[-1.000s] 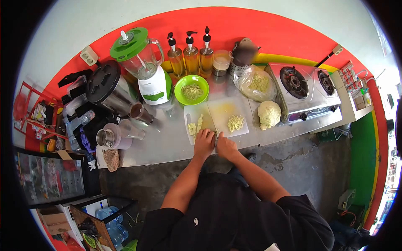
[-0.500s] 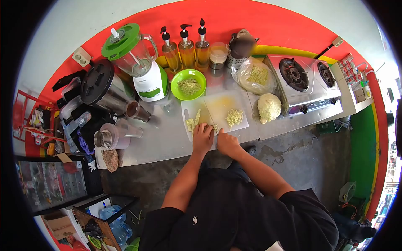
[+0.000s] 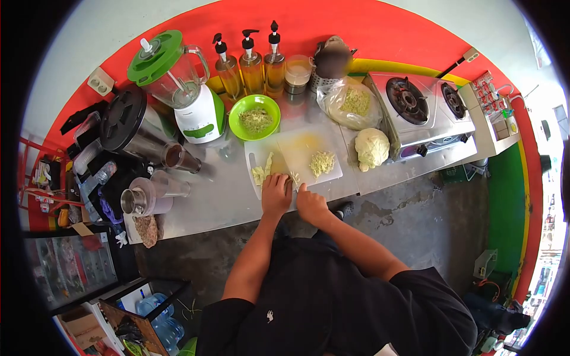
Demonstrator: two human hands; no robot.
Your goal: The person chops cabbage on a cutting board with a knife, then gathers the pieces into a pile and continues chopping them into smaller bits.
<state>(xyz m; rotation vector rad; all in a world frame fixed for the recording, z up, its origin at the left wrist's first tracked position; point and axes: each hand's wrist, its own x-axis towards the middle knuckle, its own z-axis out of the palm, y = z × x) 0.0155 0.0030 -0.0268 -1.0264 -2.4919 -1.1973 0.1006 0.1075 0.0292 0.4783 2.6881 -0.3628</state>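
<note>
My left hand (image 3: 277, 194) is pressed down at the front of a white cutting board (image 3: 304, 142), its fingers curled over pale cabbage pieces (image 3: 261, 172) that stick out on its left. Close on its right, my right hand (image 3: 312, 204) is closed as a fist around what appears to be a knife handle; the blade hardly shows. Thin cut strips (image 3: 295, 177) lie between the two hands. A heap of shredded cabbage (image 3: 322, 164) sits on the board's right part. Just past the board's right side is a cabbage head (image 3: 372, 148).
Behind the board stand a green bowl (image 3: 255, 118) of shreds, a blender (image 3: 199, 113), several pump bottles (image 3: 250, 65) and a plastic bag (image 3: 350, 107) of shreds. A gas stove (image 3: 421, 107) is at right. Cups and a large dark-lidded container (image 3: 124, 118) crowd the left.
The view has shifted, so the counter appears slightly further left. Both hands stay at the board's front edge, with more cut strips showing between them.
</note>
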